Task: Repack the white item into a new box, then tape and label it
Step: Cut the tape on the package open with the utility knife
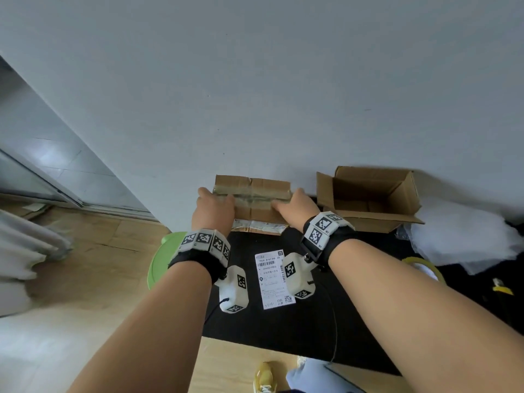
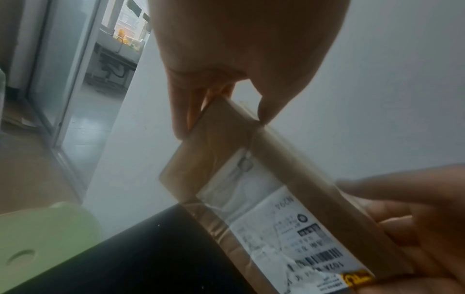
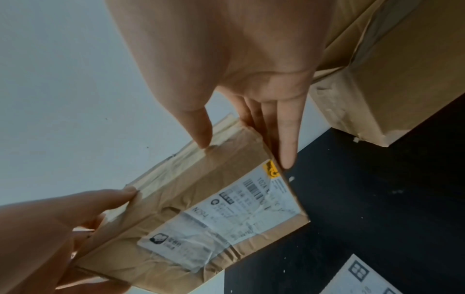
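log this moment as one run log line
hands: left and right grip taped box ends | new box: open | label: on mat

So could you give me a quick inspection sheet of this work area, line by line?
Surface: black mat on a wood floor, by a white wall.
Job's things: taped box with an old label on its near side; open box to its right, looks empty; loose label on the mat.
Clutter: green stool, white wrap, yellow tape roll.
Grips: left hand and right hand each hold an end of the taped box.
Cables: thin black leads from the wrist cameras.
Surroundings: glass door at left; yellow shoe below.
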`<state>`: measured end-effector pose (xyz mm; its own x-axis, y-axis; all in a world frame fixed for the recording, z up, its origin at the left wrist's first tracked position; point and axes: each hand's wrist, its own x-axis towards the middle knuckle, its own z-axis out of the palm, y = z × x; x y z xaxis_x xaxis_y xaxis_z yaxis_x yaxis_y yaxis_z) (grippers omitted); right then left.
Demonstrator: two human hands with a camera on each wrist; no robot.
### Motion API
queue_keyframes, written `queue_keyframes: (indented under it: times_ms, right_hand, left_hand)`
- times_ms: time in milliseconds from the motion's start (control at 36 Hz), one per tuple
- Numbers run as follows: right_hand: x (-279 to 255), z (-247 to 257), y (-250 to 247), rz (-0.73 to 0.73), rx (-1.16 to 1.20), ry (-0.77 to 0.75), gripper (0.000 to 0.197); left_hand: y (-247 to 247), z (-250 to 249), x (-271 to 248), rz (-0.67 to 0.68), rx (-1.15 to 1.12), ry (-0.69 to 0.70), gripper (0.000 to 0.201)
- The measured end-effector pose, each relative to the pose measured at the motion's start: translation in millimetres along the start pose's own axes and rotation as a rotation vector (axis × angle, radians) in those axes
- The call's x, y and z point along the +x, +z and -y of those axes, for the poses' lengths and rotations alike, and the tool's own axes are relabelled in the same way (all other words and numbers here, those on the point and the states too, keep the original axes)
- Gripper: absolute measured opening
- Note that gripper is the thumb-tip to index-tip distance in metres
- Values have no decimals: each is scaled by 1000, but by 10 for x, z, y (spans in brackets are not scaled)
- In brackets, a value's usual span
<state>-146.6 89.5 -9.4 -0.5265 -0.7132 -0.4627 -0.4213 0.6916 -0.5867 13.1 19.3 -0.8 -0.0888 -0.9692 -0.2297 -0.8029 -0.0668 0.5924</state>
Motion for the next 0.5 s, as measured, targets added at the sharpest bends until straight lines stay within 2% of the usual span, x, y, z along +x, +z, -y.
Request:
queue_keyframes:
  times_ms: [83, 250, 361, 500]
  right_hand:
    - [-208, -30, -4, -68, 23, -11, 64]
    - [-657, -278, -127, -151, 74, 58, 79]
    - [-934, -573, -219, -232, 13, 111, 76]
    - [-1245, -1031, -372, -282, -12, 221, 70]
  left_hand:
    - [-57, 25, -190, -57, -21, 22, 32]
    - [53, 115, -579, -75, 0, 146, 44]
    - [237, 146, -860, -7, -14, 220, 42]
    - [502, 16, -1152, 154, 14, 312, 42]
